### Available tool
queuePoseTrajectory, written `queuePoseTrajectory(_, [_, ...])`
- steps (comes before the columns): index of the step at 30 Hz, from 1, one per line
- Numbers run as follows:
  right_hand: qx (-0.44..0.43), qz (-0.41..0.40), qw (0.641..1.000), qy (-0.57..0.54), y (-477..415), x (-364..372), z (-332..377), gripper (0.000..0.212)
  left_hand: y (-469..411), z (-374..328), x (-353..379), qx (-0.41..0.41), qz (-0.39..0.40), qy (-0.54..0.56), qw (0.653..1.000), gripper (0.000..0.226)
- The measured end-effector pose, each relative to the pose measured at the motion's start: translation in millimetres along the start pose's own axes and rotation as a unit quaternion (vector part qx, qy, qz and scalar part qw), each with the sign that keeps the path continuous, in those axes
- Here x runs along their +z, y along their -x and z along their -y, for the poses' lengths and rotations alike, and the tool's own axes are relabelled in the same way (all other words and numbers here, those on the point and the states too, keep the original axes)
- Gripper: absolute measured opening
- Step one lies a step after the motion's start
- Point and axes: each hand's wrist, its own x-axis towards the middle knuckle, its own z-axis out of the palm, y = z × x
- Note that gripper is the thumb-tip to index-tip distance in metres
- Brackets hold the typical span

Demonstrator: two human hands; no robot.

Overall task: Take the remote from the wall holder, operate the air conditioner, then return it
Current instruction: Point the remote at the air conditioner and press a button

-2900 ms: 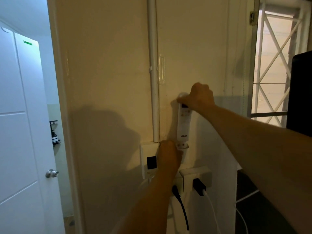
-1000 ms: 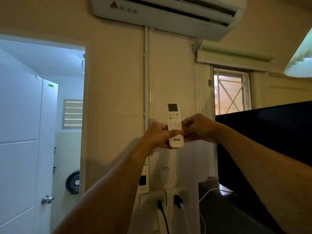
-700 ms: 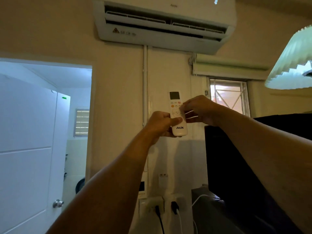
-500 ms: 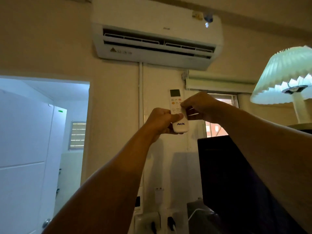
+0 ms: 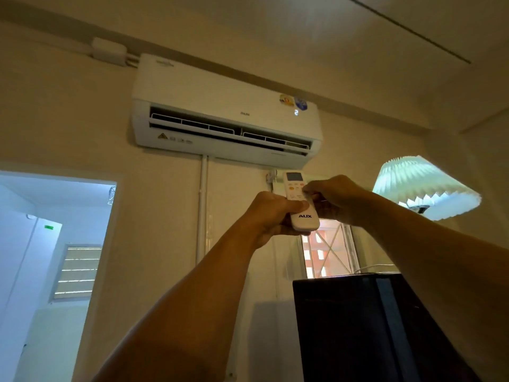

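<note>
A white remote marked AUX stands upright in front of me, its small screen at the top. My left hand grips its lower half, thumb across the front. My right hand comes in from the right, fingertips resting on the orange and white buttons. Above them the white air conditioner hangs on the wall, its flap open and a lit digit showing on its right side. The wall holder is out of view.
A lit pleated lampshade hangs at the right. A dark panel fills the lower right, with a barred window behind it. An open doorway to a bright room is at the left. A white pipe runs down the wall.
The remote came off the wall holder and both hands lifted it up. My view tilted upward, so the whole air conditioner now shows and the sockets have dropped out of sight.
</note>
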Motion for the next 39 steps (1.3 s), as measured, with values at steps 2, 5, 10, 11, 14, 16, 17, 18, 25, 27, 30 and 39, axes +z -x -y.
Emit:
queuePoseTrajectory(2, [0.003, -0.015, 1.000, -0.009, 1.3, -2.5, 2.7, 0.022, -1.4, -2.3, 3.7, -0.001, 0.007, -0.002, 1.000, 0.044])
queuePoseTrajectory(5, [0.006, -0.015, 1.000, -0.017, 2.2, -7.4, 1.2, 0.024, -3.4, -2.3, 7.2, 0.000, 0.013, 0.002, 1.000, 0.043])
queuePoseTrajectory(10, [0.010, -0.007, 1.000, -0.023, 1.4, -9.1, -1.2, 0.025, -5.9, 1.1, 6.8, 0.006, 0.010, 0.004, 1.000, 0.041])
queuePoseTrajectory(11, [0.009, -0.006, 1.000, -0.022, 1.3, -8.5, -1.4, 0.025, -6.3, 2.1, 6.4, 0.007, 0.009, 0.003, 1.000, 0.041])
queuePoseTrajectory(14, [0.009, 0.000, 1.000, -0.014, 0.9, -6.3, -2.5, 0.027, -6.5, 5.8, 4.9, 0.008, 0.008, 0.000, 1.000, 0.042])
queuePoseTrajectory(16, [0.011, 0.003, 1.000, -0.007, 0.5, -4.7, -3.9, 0.029, -6.0, 8.1, 3.0, 0.008, 0.008, 0.000, 1.000, 0.043])
queuePoseTrajectory(17, [0.011, 0.005, 1.000, -0.004, 0.2, -3.7, -5.0, 0.029, -5.8, 9.4, 1.9, 0.008, 0.006, -0.001, 1.000, 0.043])
queuePoseTrajectory(18, [0.011, 0.008, 1.000, -0.002, -0.3, -2.7, -6.0, 0.030, -5.4, 10.4, 1.0, 0.007, 0.005, -0.001, 1.000, 0.044])
queuePoseTrajectory(25, [0.008, 0.029, 0.999, 0.015, -4.7, 7.5, -12.8, 0.035, -3.7, 19.4, -6.9, -0.001, -0.011, -0.013, 1.000, 0.040])
queuePoseTrajectory(27, [0.007, 0.034, 0.999, 0.030, -5.4, 10.4, -14.3, 0.035, -2.4, 22.9, -10.2, -0.003, -0.019, -0.034, 0.999, 0.041])
queuePoseTrajectory(30, [0.003, 0.034, 0.998, 0.049, -6.8, 15.9, -16.8, 0.034, 1.1, 28.9, -14.5, -0.004, -0.025, -0.081, 0.996, 0.039])
queuePoseTrajectory(39, [0.005, 0.046, 0.996, 0.072, -12.3, 43.4, -26.1, 0.037, 13.8, 49.2, -39.2, -0.015, -0.040, -0.145, 0.989, 0.038])
